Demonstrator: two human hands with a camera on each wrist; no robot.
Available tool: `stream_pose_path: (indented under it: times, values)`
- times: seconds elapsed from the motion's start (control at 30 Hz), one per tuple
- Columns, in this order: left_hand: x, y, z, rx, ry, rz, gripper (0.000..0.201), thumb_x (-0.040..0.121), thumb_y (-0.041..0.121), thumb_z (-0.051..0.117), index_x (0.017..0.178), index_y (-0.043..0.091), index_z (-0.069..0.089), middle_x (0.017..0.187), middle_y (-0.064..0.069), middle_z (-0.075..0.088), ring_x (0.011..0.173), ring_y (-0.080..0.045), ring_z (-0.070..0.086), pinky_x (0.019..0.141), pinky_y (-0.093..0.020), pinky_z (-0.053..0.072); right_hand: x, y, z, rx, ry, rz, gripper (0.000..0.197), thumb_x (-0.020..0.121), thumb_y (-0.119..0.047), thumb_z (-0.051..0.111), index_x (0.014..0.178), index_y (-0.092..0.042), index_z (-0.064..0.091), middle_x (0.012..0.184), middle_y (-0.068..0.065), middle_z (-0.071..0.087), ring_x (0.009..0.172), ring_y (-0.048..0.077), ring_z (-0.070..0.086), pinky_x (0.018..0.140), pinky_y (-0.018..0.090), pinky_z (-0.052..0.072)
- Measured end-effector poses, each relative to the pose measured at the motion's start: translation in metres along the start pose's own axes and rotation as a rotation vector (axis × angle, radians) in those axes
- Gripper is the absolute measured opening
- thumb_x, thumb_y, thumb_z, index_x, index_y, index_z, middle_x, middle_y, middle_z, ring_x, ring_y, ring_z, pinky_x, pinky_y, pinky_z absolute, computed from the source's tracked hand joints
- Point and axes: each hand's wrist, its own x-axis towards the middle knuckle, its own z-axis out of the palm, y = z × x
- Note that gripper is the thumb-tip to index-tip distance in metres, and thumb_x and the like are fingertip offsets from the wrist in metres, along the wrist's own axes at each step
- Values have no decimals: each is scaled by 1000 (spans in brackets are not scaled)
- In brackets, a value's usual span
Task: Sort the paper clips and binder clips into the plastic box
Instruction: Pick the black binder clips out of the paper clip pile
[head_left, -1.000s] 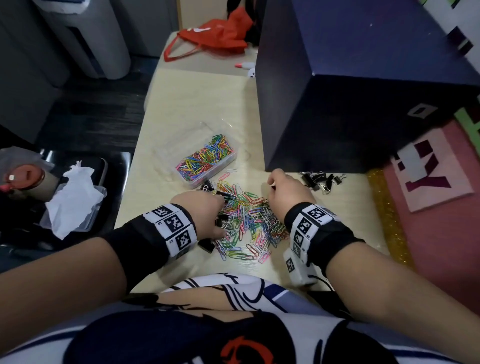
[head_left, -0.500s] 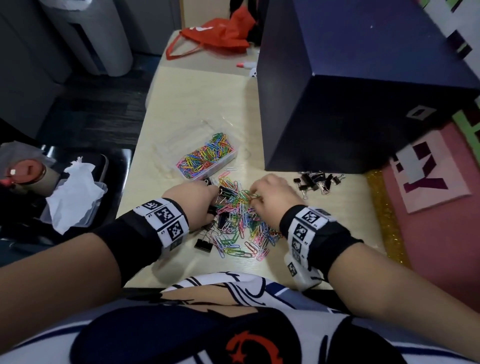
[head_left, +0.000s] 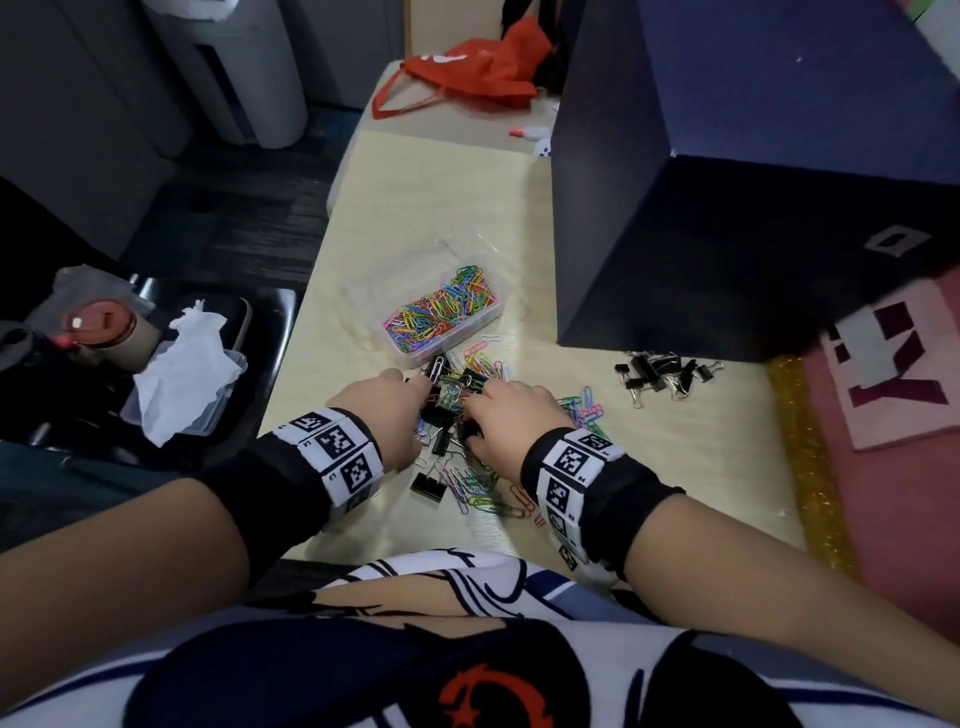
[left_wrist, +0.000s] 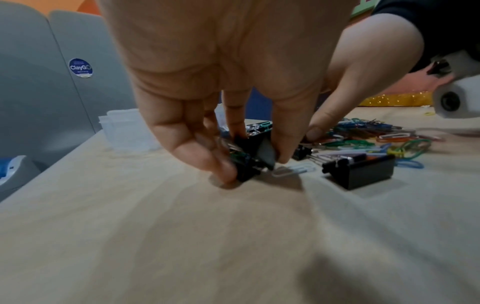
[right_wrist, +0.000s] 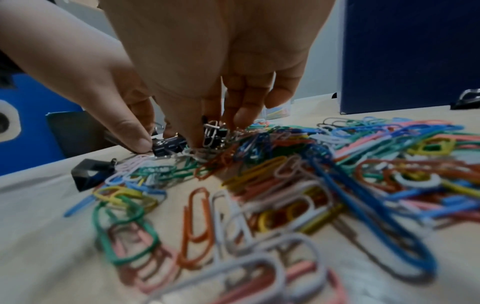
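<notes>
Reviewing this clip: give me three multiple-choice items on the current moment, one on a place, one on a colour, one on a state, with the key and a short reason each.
1. Where is the separate group of binder clips?
A. inside the plastic box
B. on the table in front of the dark blue box
C. on the red bag

2. What colour are the binder clips' bodies?
A. black
B. white
C. yellow

3. What is the left hand doing?
A. lying flat and holding nothing
B. gripping a tissue
C. pinching a binder clip at the table

Key: 1 B, they lie by the dark blue box, apart from the plastic box. 2 A, all show black. 3 C, left wrist view shows fingertips closed around it.
</notes>
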Motion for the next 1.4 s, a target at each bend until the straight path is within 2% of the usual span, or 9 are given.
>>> stream_pose_path:
  times: [0.23,0.47,0.63,0.77,0.9,1.1,1.2,1.33,1.4]
  values:
    - [4,0,-5,-100,35,38,34,76,7,64,106,16,49,106,-11,52,93,-34,59,69,-34,43,-3,8,2,145,100,53,31,94,-34,47,121,-22,58,116,4,52,113,28,48,93,39,40]
    - [11,8,-19,-73,123,146,21,80,6,57,98,16,52,85,-6,59,87,-30,58,63,-30,39,-16,22,-1,423,199,207,24,96,-31,47,115,-16,52,107,8,64,100,30,58,82,35,48]
    - [23,24,-31,-137,180,241,17,83,7,56,96,17,56,91,-7,65,89,-28,57,70,-30,42,-27,39,5,524,220,335,20,91,-35,56,106,-22,53,95,1,68,94,27,61,82,35,50]
    - [33,43,-38,-156,181,276,16,83,13,63,97,18,57,91,-6,67,91,-27,58,73,-30,44,-40,58,11,490,257,369,23,91,-37,56,108,-22,63,108,0,60,106,21,53,91,31,45]
    - [44,65,-42,-163,180,334,15,86,13,58,100,17,57,92,-5,68,91,-26,61,76,-31,46,-52,77,12,475,261,420,22,90,-30,57,108,-23,67,114,-2,52,114,18,44,100,30,39]
    - [56,89,-46,-225,180,378,15,83,12,63,95,20,59,97,1,65,89,-20,59,79,-28,45,-67,97,9,552,291,571,11,86,-26,59,97,-26,60,97,-1,65,90,22,61,78,29,50]
    - [59,95,-46,-238,185,386,11,83,17,63,93,21,60,97,1,66,84,-18,58,73,-25,42,-70,107,6,591,348,651,14,90,-27,57,104,-24,58,95,-2,67,87,22,63,72,25,47]
    - [59,98,-42,-184,143,394,9,87,18,56,94,22,61,97,-2,66,83,-20,57,68,-22,37,-71,120,4,604,526,796,36,88,-22,57,124,-22,52,121,3,56,109,23,54,89,30,43]
    - [59,98,-40,-122,113,389,12,87,19,53,94,22,61,97,-2,67,89,-24,60,70,-25,40,-70,121,4,514,518,776,39,87,-23,57,125,-20,52,124,6,50,113,25,49,93,33,42]
